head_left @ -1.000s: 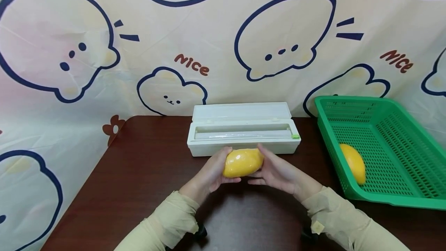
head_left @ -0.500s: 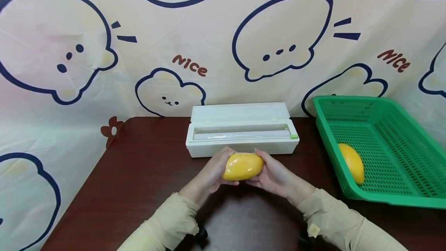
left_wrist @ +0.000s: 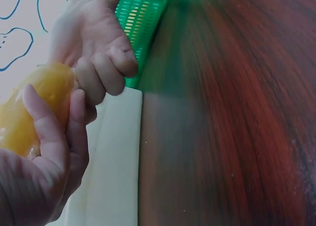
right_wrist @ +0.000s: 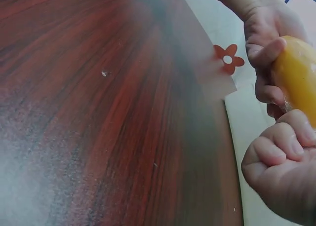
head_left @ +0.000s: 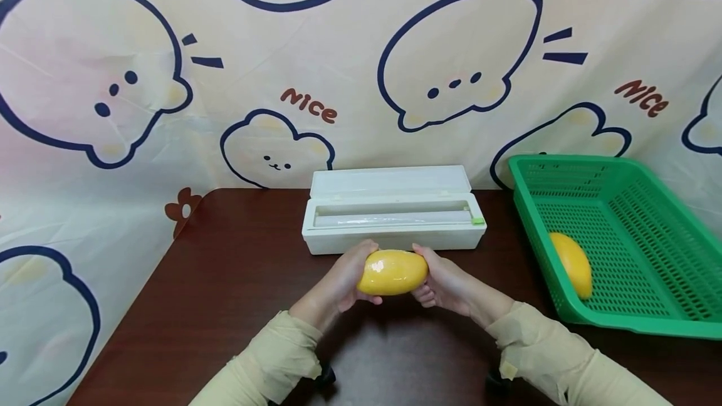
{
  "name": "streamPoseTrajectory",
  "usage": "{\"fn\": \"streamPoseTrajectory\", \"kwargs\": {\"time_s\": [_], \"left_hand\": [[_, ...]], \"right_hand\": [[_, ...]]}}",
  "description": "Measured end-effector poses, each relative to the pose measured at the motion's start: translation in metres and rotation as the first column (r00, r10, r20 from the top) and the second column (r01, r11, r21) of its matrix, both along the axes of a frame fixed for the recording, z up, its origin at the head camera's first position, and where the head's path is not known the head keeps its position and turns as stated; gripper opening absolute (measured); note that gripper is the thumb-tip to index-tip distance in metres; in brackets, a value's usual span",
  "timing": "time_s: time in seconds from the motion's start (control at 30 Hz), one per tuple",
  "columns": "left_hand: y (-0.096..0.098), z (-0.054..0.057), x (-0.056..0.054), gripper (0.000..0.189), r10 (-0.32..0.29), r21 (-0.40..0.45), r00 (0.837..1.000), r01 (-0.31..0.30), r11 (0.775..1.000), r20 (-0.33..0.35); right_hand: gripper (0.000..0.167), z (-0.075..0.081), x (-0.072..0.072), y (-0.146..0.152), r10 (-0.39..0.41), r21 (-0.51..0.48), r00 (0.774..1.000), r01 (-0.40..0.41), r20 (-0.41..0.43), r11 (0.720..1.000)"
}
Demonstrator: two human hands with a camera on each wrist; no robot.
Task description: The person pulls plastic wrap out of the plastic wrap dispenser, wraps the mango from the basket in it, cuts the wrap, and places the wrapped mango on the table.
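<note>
A glossy yellow mango (head_left: 393, 272) is held sideways between both hands, over the table in front of the white box. My left hand (head_left: 345, 275) grips its left end, with fingers bent under and around it in the left wrist view. At the other end my right hand (head_left: 448, 281) pinches with the thumb on top, its remaining fingers curled into the palm. Bits of clear film glint at the mango's end (right_wrist: 287, 105) in the right wrist view. Behind the hands stands a white cling film box (head_left: 395, 240), lid raised, with a roll of film (head_left: 392, 218) inside.
On the right is a green perforated basket (head_left: 637, 324) with a second mango (head_left: 572, 265) against its left wall. The dark brown table (head_left: 225, 281) reaches back to a cartoon-printed cloth (head_left: 361, 80).
The mango has come slightly lower and nearer. My right fingers, earlier spread under it, have curled in at its right end. The left hand keeps its grip.
</note>
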State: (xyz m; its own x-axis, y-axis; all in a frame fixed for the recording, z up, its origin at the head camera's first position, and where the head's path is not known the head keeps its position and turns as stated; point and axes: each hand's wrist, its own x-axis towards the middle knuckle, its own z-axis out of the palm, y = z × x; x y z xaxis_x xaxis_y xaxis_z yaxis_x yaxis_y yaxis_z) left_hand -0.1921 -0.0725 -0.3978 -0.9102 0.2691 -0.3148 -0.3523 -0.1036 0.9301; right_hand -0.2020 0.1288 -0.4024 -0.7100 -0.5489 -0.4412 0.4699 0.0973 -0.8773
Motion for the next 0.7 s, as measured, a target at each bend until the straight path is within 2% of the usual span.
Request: {"fn": "streamPoseTrajectory", "kwargs": {"time_s": [0.13,0.23,0.43,0.53,0.7], "left_hand": [[0.0003,-0.0016,-0.0008,0.022,-0.002,-0.034,1.000,0.001,0.999,-0.029],[-0.0005,-0.0029,-0.0014,0.029,-0.029,-0.051,0.999,0.027,0.998,-0.042],[-0.0064,-0.0047,-0.0025,0.041,-0.088,-0.019,0.996,0.088,0.996,0.004],[-0.0069,-0.0029,-0.0035,0.032,-0.074,0.009,0.997,0.074,0.997,0.013],[-0.0049,-0.0003,-0.0034,0.023,-0.002,0.009,1.000,0.001,1.000,0.021]], "right_hand": [[0.051,-0.0015,0.0029,0.0009,-0.012,-0.075,0.998,0.016,0.055,0.997],[0.050,-0.0034,0.0039,0.0029,0.011,-0.137,0.996,0.001,0.085,0.991],[0.050,-0.0053,0.0039,0.0087,0.085,-0.205,0.994,-0.069,0.072,0.976],[0.054,-0.0012,0.0032,0.0085,0.100,-0.206,0.993,-0.086,0.058,0.975],[0.065,0.0023,0.0012,0.0071,0.126,-0.165,0.991,-0.117,0.039,0.979]]}}
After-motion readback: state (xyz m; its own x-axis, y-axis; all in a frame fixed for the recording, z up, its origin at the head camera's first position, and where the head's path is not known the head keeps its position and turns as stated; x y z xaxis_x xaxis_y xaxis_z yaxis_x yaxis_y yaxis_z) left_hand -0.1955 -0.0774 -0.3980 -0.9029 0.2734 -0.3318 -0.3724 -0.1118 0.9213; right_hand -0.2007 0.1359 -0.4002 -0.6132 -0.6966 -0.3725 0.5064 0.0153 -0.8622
